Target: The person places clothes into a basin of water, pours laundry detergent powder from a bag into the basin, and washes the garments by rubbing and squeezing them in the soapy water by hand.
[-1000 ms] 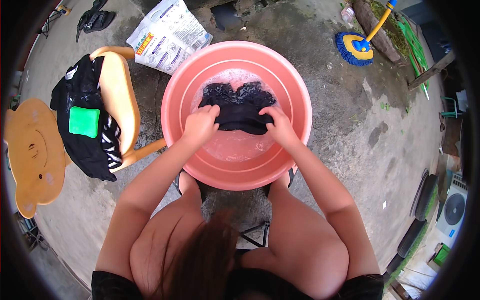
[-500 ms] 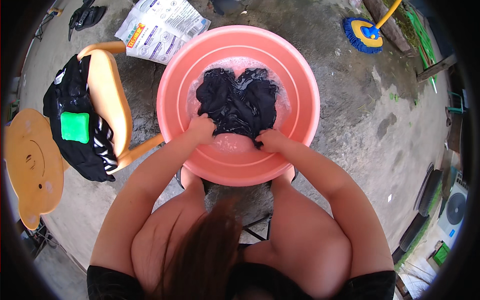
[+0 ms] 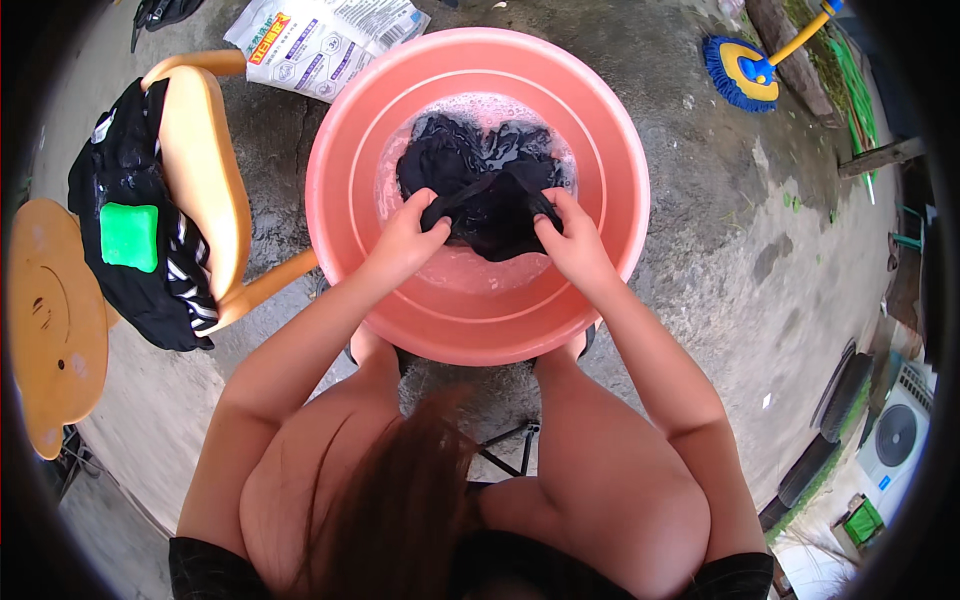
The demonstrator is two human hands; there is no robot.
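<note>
A wet black garment [image 3: 480, 195] lies bunched in soapy water inside a round pink basin [image 3: 470, 335]. My left hand [image 3: 408, 236] pinches its near left edge between thumb and fingers. On the other side, my right hand [image 3: 573, 238] grips the near right edge the same way. Between the two hands the cloth is lifted a little and sags in the middle; its far part rests in the suds. What kind of garment it is, I cannot tell.
To the left, a yellow chair [image 3: 205, 180] carries black clothing [image 3: 125, 260] with a green soap bar [image 3: 129, 237] on it. A white detergent bag [image 3: 320, 45] lies behind the basin. A blue-and-yellow mop head [image 3: 740, 73] is at the far right, an air-conditioner unit [image 3: 897, 435] at the right edge.
Both hands have risen and moved farther from me, lifting the garment's near edge, which was lower in the basin. The view has shifted slightly.
</note>
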